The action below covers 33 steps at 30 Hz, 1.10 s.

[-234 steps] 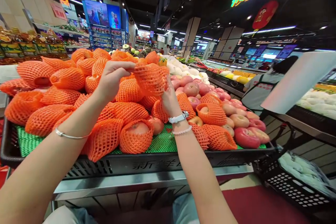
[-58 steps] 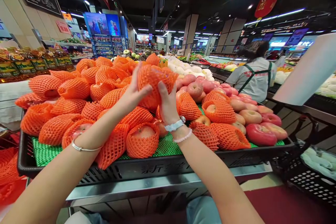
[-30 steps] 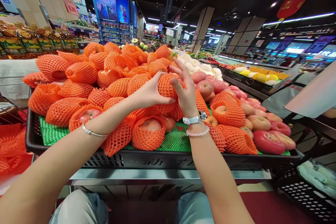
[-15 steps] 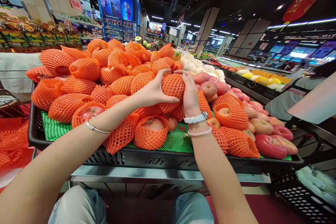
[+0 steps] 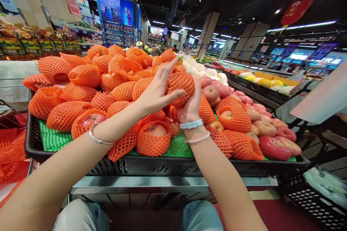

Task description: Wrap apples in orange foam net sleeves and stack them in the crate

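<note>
1. The left hand lies over the near side of a round fruit wrapped in an orange foam net sleeve, its fingers spread apart against the mesh.
2. The right hand cups the same wrapped fruit from below, its fingers closed against it.
3. The fruit is held just above the pile of orange-netted fruit in the black plastic crate.
4. Bare red apples lie at the crate's right end, on green mesh lining.
</note>
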Available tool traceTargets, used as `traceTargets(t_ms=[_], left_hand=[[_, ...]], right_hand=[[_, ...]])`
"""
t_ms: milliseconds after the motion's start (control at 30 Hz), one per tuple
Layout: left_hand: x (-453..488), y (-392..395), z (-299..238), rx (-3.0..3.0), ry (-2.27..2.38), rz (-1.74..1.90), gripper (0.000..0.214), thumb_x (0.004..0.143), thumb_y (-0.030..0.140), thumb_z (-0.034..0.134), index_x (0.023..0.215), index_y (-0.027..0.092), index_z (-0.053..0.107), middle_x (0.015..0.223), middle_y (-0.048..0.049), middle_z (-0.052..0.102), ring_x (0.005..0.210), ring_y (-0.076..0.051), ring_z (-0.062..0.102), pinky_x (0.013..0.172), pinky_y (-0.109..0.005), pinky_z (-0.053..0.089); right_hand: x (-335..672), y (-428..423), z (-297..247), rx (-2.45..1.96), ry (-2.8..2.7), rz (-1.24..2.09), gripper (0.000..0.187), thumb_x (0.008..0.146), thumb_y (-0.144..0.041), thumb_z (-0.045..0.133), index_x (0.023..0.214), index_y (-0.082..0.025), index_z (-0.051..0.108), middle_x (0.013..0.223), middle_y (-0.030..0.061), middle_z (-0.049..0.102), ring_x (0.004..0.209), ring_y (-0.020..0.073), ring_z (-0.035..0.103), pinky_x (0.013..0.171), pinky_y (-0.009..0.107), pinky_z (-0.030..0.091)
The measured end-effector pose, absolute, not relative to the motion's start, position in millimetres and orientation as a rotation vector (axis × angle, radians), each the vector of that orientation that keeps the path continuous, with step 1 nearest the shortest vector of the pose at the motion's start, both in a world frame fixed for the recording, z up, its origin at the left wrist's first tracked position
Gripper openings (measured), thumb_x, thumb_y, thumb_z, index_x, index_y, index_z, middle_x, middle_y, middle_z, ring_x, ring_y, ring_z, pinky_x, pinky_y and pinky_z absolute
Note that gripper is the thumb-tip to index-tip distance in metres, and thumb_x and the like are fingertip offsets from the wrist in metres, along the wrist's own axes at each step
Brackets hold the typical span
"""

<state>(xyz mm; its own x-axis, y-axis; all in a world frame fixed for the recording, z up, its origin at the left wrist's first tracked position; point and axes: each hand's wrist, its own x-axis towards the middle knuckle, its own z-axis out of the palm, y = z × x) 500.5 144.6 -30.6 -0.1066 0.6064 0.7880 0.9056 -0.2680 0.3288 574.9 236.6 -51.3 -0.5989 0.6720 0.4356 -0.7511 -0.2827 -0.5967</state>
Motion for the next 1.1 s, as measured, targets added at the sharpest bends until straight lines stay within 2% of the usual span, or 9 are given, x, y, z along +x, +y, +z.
traceTargets(t_ms=[100, 233, 367, 500, 600, 733, 967, 1033, 1100], left_hand=[[513, 138, -21, -1.821, -1.505, -1.097, 0.074, 0.079, 0.065, 0.054, 0.141, 0.026, 0.04, 0.145, -0.0105, 0.045, 0.136, -0.036, 0.037, 0.117, -0.055, 0.026], [523, 132, -18, -1.75, -1.517, -1.017, 0.037, 0.082, 0.04, 0.053, 0.115, 0.024, 0.06, 0.127, -0.0077, 0.06, 0.122, -0.029, 0.051, 0.11, -0.05, 0.037], [525, 134, -22, -1.741, -1.492, -1.042, 0.018, 0.085, 0.03, 0.048, 0.093, 0.022, 0.062, 0.107, -0.0068, 0.068, 0.105, -0.022, 0.061, 0.1, -0.044, 0.047], [526, 136, -25, -1.793, -1.447, -1.05, 0.015, 0.088, 0.028, 0.046, 0.084, 0.022, 0.06, 0.1, -0.0062, 0.07, 0.101, -0.02, 0.063, 0.097, -0.04, 0.049], [528, 135, -25, -1.768, -1.469, -1.07, 0.018, 0.089, 0.026, 0.044, 0.087, 0.022, 0.062, 0.106, -0.0063, 0.071, 0.104, -0.019, 0.064, 0.097, -0.039, 0.051], [531, 133, -23, -1.775, -1.52, -1.078, 0.027, 0.092, 0.024, 0.04, 0.098, 0.021, 0.066, 0.117, -0.005, 0.07, 0.115, -0.019, 0.063, 0.102, -0.041, 0.049], [534, 136, -25, -1.756, -1.54, -1.12, 0.033, 0.096, 0.031, 0.038, 0.096, 0.023, 0.07, 0.109, -0.0032, 0.073, 0.109, -0.02, 0.066, 0.103, -0.043, 0.048], [532, 136, -26, -1.764, -1.501, -1.143, 0.033, 0.096, 0.031, 0.039, 0.095, 0.022, 0.07, 0.107, -0.0036, 0.073, 0.108, -0.02, 0.067, 0.103, -0.042, 0.049], [528, 136, -26, -1.747, -1.48, -1.195, 0.033, 0.097, 0.031, 0.039, 0.096, 0.022, 0.071, 0.108, -0.0036, 0.072, 0.109, -0.021, 0.066, 0.103, -0.043, 0.049]], right_hand=[[577, 216, -47, 0.169, -0.964, 2.103, 0.035, 0.093, -0.043, 0.027, 0.098, -0.023, 0.056, 0.1, 0.0016, 0.067, 0.095, 0.0153, 0.065, 0.101, 0.038, 0.05], [577, 214, -52, 0.084, -1.157, 2.105, 0.037, 0.09, -0.043, 0.024, 0.103, -0.024, 0.052, 0.111, 0.0057, 0.065, 0.111, 0.0187, 0.063, 0.105, 0.041, 0.048], [574, 223, -64, 0.113, -1.265, 2.102, 0.039, 0.087, -0.049, 0.028, 0.105, -0.024, 0.052, 0.118, 0.0068, 0.064, 0.122, 0.0202, 0.057, 0.106, 0.043, 0.048], [564, 229, -78, 0.213, -1.159, 2.212, 0.028, 0.084, -0.048, 0.04, 0.093, -0.026, 0.055, 0.097, 0.0027, 0.068, 0.117, 0.0187, 0.058, 0.111, 0.041, 0.044], [560, 233, -82, 0.268, -1.139, 2.228, 0.023, 0.084, -0.044, 0.045, 0.09, -0.026, 0.058, 0.088, 0.0018, 0.068, 0.115, 0.02, 0.059, 0.112, 0.044, 0.043], [568, 232, -74, 0.183, -1.191, 2.311, 0.029, 0.09, -0.039, 0.036, 0.091, -0.023, 0.06, 0.095, 0.004, 0.07, 0.119, 0.019, 0.058, 0.112, 0.045, 0.043], [576, 225, -65, 0.177, -1.128, 2.406, 0.029, 0.093, -0.038, 0.032, 0.101, -0.022, 0.054, 0.132, 0.005, 0.06, 0.128, 0.012, 0.053, 0.112, 0.031, 0.042], [576, 225, -63, 0.132, -1.085, 2.447, 0.024, 0.092, -0.037, 0.033, 0.098, -0.023, 0.052, 0.127, 0.0042, 0.062, 0.126, 0.0116, 0.054, 0.113, 0.031, 0.041], [578, 227, -60, 0.088, -1.082, 2.462, 0.023, 0.092, -0.038, 0.033, 0.095, -0.025, 0.051, 0.115, 0.0035, 0.066, 0.121, 0.0138, 0.057, 0.113, 0.036, 0.042]])
